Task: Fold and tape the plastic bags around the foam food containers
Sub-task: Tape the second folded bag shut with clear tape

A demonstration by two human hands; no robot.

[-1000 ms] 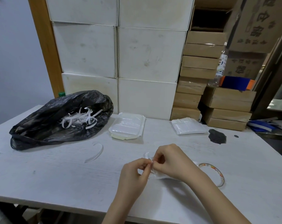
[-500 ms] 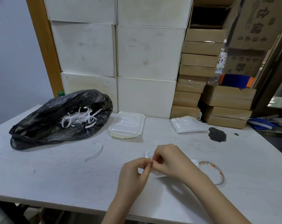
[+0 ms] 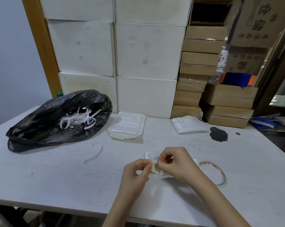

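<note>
Plastic bag point(image 3: 156, 169), small and clear, sits at the near middle of the surface point(image 3: 56, 177), between my hands. Left hand point(image 3: 135, 173) and right hand point(image 3: 176, 163): fingers pinched shut on its top edge. Tape roll point(image 3: 217, 172) just right of my right wrist. Two wrapped containers point(image 3: 127, 126) farther back.

plastic bag point(image 3: 156, 169): mostly hidden under hands | tape roll point(image 3: 220, 173): partly hidden

Two wrapped packs point(image 3: 126, 126) point(image 3: 188, 126), one tape roll point(image 3: 214, 172), one black bag point(image 3: 56, 120).
</note>
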